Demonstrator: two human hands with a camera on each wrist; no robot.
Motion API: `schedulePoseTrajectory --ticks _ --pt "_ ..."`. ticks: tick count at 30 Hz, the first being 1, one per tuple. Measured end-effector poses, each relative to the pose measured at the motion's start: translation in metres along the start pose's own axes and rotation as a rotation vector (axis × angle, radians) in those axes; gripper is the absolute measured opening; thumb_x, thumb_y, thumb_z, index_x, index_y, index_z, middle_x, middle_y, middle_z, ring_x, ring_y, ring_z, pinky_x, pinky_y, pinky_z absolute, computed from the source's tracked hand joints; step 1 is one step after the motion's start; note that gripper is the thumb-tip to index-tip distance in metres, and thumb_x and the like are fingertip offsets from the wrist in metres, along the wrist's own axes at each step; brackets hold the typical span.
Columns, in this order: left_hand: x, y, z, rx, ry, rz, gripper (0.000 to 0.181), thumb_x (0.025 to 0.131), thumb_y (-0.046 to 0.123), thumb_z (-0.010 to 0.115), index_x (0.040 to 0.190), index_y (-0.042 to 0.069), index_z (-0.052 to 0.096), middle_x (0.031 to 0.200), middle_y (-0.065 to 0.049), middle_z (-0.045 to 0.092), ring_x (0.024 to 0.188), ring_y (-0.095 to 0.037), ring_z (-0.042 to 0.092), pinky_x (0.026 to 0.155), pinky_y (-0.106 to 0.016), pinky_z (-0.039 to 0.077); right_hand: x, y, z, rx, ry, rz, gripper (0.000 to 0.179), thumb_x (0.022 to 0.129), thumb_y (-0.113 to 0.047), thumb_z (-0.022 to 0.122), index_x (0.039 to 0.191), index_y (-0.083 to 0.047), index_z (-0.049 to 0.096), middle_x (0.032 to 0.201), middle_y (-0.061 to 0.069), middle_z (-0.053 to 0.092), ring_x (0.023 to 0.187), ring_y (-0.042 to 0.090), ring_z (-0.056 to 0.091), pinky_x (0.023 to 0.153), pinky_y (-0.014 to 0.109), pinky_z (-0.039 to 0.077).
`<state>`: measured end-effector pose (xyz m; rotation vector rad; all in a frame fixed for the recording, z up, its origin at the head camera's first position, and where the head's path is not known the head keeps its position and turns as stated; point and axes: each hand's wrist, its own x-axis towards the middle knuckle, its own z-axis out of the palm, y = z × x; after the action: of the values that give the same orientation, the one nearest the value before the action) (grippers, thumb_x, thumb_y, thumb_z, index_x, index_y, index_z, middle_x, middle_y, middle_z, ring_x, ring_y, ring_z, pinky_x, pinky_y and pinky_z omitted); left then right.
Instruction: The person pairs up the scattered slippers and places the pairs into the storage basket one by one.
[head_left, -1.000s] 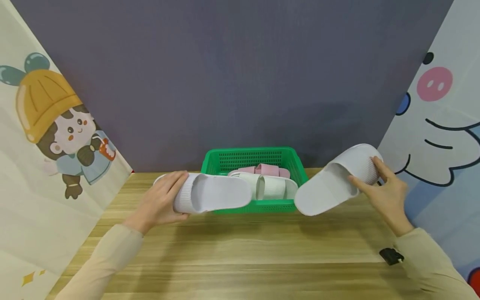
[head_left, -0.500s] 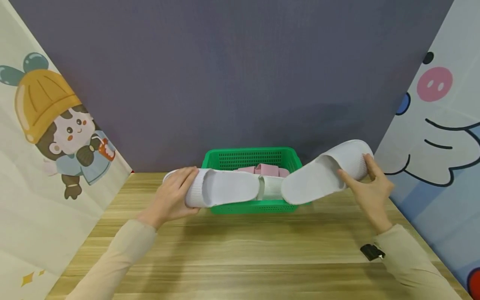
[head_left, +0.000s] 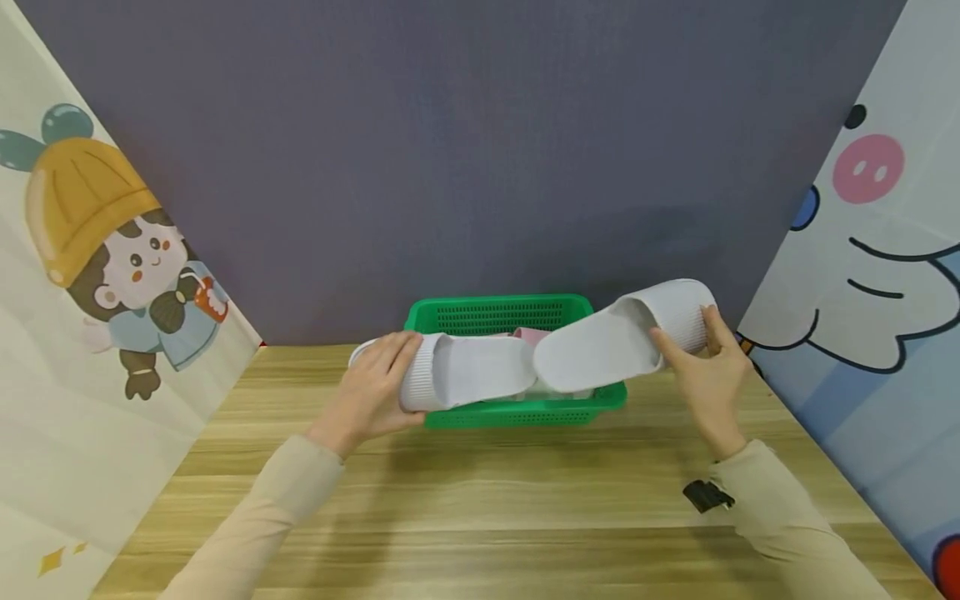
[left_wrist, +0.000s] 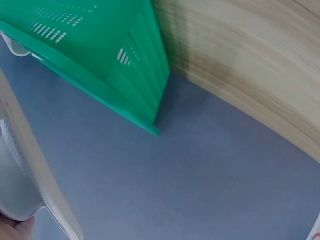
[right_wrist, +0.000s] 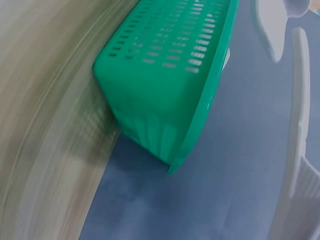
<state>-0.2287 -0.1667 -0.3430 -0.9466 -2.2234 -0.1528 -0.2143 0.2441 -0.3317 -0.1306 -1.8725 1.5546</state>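
Note:
My left hand point(head_left: 371, 396) grips a white slide slipper point(head_left: 483, 367) round its ribbed strap, toe to the left. A matching white slipper point(head_left: 588, 348) is pinched at its strap by the thumb and fingers of my right hand point(head_left: 708, 383), tilted with its toe up to the right. The two heels meet in the head view, over a green plastic basket point(head_left: 517, 417). Inside the basket a pink slipper point(head_left: 529, 335) shows a little, and a pale slipper beneath is mostly covered. In the wrist views, the left slipper point(left_wrist: 35, 165) and right slipper point(right_wrist: 298, 120) appear at the edges.
The basket stands on a wood-grain table point(head_left: 480, 517) against a dark grey back panel point(head_left: 480, 150). Printed cartoon sheets hang at the left point(head_left: 97, 250) and right point(head_left: 885, 292). A black buckle point(head_left: 707, 497) hangs by the right sleeve.
Both hands have moved inward with their slippers, the left one rightward and the right one leftward, until the heels meet over the basket. The slippers inside are now more covered.

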Motion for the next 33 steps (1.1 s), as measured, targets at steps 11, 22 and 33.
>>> schedulePoseTrajectory --ticks 11,22,33 --pt "0.014 0.015 0.01 -0.014 0.0 -0.022 0.104 0.048 0.045 0.08 0.132 -0.002 0.042 0.127 -0.016 0.05 0.118 -0.031 0.047 0.103 -0.041 0.037 -0.005 -0.003 0.026 0.025 0.045 0.016 0.077 0.069 -0.015 0.079 0.136 -0.007 0.042 0.142 0.012 0.039 0.133 0.017 0.035 0.109 0.029 0.031" --pt "0.016 0.022 0.016 -0.018 0.014 -0.038 0.103 0.048 0.046 0.079 0.131 -0.002 0.043 0.127 -0.016 0.051 0.118 -0.03 0.047 0.103 -0.041 0.038 -0.015 -0.002 0.041 0.034 0.039 0.028 0.078 0.069 -0.018 0.079 0.136 -0.008 0.041 0.143 0.01 0.038 0.133 0.018 0.035 0.109 0.03 0.031" --pt "0.024 0.027 0.02 -0.023 0.027 -0.051 0.102 0.05 0.047 0.079 0.132 -0.001 0.042 0.128 -0.016 0.051 0.119 -0.029 0.047 0.104 -0.04 0.037 -0.021 0.002 0.058 0.044 0.045 0.022 0.081 0.068 -0.02 0.08 0.137 -0.005 0.041 0.141 0.011 0.041 0.132 0.016 0.037 0.11 0.028 0.03"
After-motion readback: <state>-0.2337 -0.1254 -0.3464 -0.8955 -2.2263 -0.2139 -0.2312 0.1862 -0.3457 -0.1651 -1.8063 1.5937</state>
